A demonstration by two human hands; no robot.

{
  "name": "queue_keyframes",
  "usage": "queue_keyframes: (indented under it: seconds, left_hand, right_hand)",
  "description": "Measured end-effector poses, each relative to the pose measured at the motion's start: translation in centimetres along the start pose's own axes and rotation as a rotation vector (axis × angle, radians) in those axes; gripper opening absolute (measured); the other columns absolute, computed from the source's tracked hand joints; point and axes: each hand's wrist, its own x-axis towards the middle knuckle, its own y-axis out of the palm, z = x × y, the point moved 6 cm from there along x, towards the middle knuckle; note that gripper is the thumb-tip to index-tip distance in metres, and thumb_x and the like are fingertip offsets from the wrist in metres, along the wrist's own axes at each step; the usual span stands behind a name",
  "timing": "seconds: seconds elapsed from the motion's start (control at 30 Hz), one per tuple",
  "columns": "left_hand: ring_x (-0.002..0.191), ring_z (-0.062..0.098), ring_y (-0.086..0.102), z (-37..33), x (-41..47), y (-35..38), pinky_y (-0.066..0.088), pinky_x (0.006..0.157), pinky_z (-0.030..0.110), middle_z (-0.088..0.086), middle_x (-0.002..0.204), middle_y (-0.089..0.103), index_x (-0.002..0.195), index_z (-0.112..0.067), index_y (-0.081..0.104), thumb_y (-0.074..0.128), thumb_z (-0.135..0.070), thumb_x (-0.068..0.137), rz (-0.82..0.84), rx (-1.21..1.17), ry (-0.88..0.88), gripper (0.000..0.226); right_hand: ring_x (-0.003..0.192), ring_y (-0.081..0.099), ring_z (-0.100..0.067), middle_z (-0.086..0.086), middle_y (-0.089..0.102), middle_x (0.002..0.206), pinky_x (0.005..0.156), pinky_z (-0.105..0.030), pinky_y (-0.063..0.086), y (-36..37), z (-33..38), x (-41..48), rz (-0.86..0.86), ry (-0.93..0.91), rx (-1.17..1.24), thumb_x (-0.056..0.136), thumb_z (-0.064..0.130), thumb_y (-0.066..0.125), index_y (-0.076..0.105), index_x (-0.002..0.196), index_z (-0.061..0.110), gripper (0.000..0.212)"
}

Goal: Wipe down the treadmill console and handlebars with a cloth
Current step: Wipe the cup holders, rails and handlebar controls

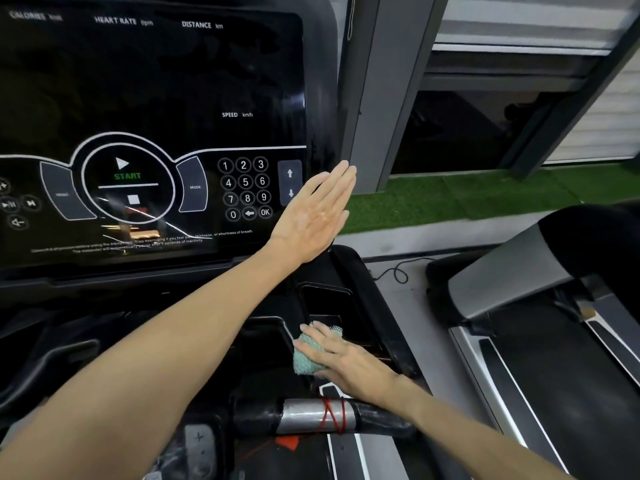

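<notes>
Black treadmill plastic is filling the bottom of the frame, and the handlebar (301, 417) is lying crosswise at lower centre, its silver section wound with red cord (333, 414). Just above it the right hand (346, 358) is reaching in from the lower right and pressing a bunched teal cloth (306, 356) against the rim of the black tray (325, 299) under the screen, fingers lying straight and spread on top of it.

Higher, at mid-frame, the left hand (311, 216) is stretching up from the lower left with its fingers straight and together, holding nothing. It is lying along the right edge of the console (152, 98), beside the number keypad (244, 188); I cannot tell if it is touching. The two hands are sitting well apart.

Beyond, at right, a second treadmill (512, 292) is standing on grey floor, a thin cable (398, 271) curling beside it. A strip of green turf (450, 199) is running past a dark window (467, 133).
</notes>
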Motion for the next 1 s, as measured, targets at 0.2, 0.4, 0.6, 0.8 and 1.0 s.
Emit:
queue_keyframes:
  seconds: [0.2,0.4,0.6,0.8,1.0]
  left_hand:
    - [0.149,0.026,0.017,0.2,0.0,-0.2,0.02,0.119,0.038,0.013,0.16,0.023,0.151,0.002,0.022,0.018,-0.034,0.105,0.007,0.01,0.003,0.058]
    - [0.15,0.027,0.014,0.0,0.0,0.1,0.018,0.119,0.039,0.013,0.16,0.021,0.151,0.003,0.02,0.016,-0.033,0.105,0.011,0.015,-0.009,0.058]
    - [0.15,0.026,0.013,0.0,-0.1,0.1,0.016,0.12,0.039,0.014,0.161,0.019,0.152,0.002,0.018,0.016,-0.034,0.105,0.018,0.006,-0.009,0.059]
    - [0.15,0.026,0.013,0.0,-0.1,0.1,0.015,0.12,0.039,0.014,0.161,0.02,0.152,0.003,0.018,0.017,-0.033,0.105,0.01,-0.016,-0.012,0.059]
    - [0.15,0.027,0.013,0.0,-0.1,0.0,0.017,0.12,0.04,0.014,0.161,0.02,0.152,0.002,0.019,0.018,-0.033,0.105,0.013,-0.023,-0.016,0.059]
  right_hand:
    - [0.147,0.012,-0.017,-0.003,0.011,0.161,0.117,-0.039,0.028,-1.2,-2.6,-3.6,0.088,0.056,-0.015,0.1,0.015,0.051,0.029,0.15,0.032,0.057]
    - [0.148,-0.005,-0.015,-0.002,-0.001,0.161,0.121,-0.036,0.014,-1.3,-2.3,-3.6,0.16,0.118,-0.012,0.102,0.012,0.041,0.008,0.153,0.026,0.062]
    - [0.146,-0.014,-0.034,-0.023,-0.012,0.158,0.121,-0.042,0.002,0.2,1.7,4.1,0.037,0.374,0.174,0.106,0.024,0.025,-0.008,0.151,0.001,0.06]
    - [0.148,-0.004,-0.029,-0.015,-0.002,0.161,0.118,-0.035,0.004,-1.4,-2.0,8.6,-0.041,0.499,0.291,0.104,0.012,0.027,0.0,0.152,0.002,0.056]
    - [0.145,0.008,-0.033,-0.016,0.018,0.155,0.111,-0.05,0.024,-2.5,-6.5,11.0,0.024,0.556,-0.004,0.099,0.013,0.039,0.029,0.147,0.011,0.05]
